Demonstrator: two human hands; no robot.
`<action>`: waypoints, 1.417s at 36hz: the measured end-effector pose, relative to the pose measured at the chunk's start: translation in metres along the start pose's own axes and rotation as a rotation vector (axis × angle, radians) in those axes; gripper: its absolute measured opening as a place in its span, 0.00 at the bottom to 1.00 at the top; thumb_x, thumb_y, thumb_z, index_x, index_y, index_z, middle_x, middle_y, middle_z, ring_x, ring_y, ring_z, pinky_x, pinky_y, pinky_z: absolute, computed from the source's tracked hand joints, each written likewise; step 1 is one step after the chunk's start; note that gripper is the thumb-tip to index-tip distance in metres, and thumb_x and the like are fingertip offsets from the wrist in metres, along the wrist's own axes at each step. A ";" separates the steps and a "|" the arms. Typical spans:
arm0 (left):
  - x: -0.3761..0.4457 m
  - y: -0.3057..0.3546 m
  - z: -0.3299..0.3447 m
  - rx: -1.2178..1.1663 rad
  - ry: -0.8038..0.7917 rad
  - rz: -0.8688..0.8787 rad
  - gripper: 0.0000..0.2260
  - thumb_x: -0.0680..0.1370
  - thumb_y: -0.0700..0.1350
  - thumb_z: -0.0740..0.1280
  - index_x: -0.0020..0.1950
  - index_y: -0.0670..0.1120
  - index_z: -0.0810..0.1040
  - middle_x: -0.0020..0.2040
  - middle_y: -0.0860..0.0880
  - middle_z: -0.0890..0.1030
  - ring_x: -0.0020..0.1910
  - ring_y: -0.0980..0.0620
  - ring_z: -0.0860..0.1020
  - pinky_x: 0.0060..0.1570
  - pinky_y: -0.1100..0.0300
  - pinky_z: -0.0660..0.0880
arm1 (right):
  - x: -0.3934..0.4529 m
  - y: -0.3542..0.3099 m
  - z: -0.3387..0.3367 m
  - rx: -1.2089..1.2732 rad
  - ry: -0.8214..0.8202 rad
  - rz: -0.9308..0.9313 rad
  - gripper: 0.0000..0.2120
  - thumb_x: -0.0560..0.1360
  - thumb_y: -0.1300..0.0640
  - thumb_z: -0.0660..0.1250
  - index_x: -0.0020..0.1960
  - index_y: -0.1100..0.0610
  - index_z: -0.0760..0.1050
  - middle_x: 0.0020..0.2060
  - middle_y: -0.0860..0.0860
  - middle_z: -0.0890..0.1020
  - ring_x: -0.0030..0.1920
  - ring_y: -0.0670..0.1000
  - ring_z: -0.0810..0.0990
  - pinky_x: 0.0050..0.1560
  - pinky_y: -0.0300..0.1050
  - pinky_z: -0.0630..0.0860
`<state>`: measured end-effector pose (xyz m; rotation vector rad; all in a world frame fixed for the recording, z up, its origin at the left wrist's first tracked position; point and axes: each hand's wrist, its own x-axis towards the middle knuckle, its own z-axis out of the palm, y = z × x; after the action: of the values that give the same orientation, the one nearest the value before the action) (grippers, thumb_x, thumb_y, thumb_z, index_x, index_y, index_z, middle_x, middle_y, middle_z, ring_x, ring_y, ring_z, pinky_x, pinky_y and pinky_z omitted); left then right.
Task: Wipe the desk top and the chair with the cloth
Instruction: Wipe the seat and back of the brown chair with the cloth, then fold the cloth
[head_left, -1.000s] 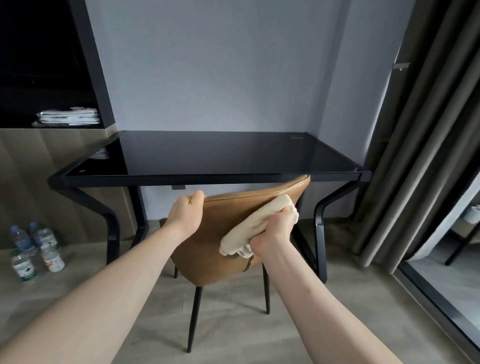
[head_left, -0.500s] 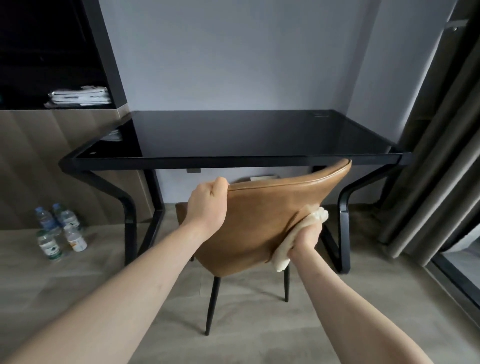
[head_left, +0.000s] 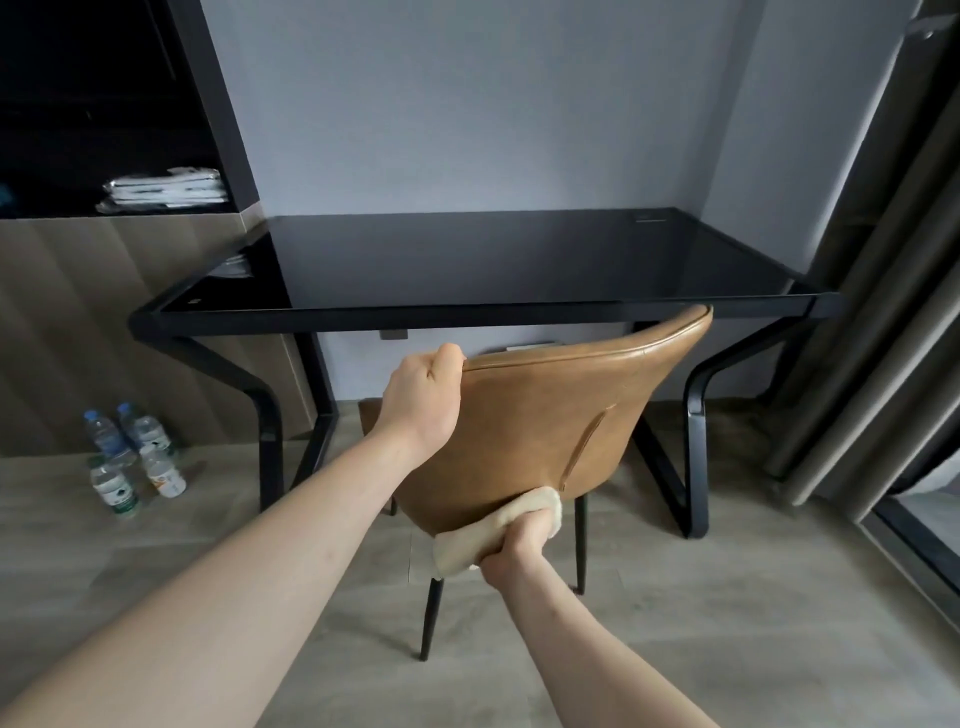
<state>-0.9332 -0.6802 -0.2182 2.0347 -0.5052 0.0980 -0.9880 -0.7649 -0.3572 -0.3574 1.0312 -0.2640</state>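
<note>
A tan leather chair on thin black legs stands in front of the black glass desk, its back toward me. My left hand grips the top left edge of the chair back. A cream cloth is bunched in my right hand, which presses it against the lower edge of the chair back. The seat is hidden behind the back.
Several water bottles stand on the wood floor left of the desk leg. Folded white items lie on a dark shelf at upper left. Grey curtains hang at the right, beside a door track.
My right hand has slid the cloth from the top right of the chair back down to its lower edge. My left hand has kept its grip on the top edge.
</note>
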 end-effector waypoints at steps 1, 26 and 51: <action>-0.001 0.001 -0.001 -0.004 -0.007 -0.005 0.22 0.86 0.48 0.51 0.32 0.47 0.59 0.20 0.56 0.61 0.23 0.59 0.67 0.22 0.72 0.62 | -0.006 0.001 0.002 -0.005 -0.002 0.008 0.19 0.81 0.40 0.56 0.65 0.50 0.72 0.64 0.53 0.75 0.71 0.60 0.72 0.74 0.59 0.67; 0.018 0.014 -0.031 0.023 -0.306 -0.137 0.17 0.77 0.55 0.51 0.39 0.60 0.79 0.44 0.54 0.81 0.48 0.52 0.79 0.53 0.53 0.74 | -0.128 -0.130 0.032 0.019 -0.437 -0.028 0.38 0.81 0.29 0.49 0.75 0.55 0.74 0.71 0.59 0.78 0.70 0.63 0.77 0.77 0.61 0.63; 0.093 0.152 -0.311 -0.199 -0.649 -0.534 0.39 0.65 0.64 0.77 0.74 0.61 0.68 0.70 0.60 0.72 0.70 0.57 0.71 0.72 0.47 0.69 | -0.415 -0.155 0.241 -1.070 -0.436 -0.034 0.21 0.72 0.58 0.75 0.63 0.50 0.77 0.52 0.54 0.87 0.54 0.58 0.86 0.59 0.59 0.83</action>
<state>-0.8646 -0.5060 0.0877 1.9098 -0.3236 -0.9201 -0.9893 -0.7100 0.1441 -1.3334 0.6535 0.3618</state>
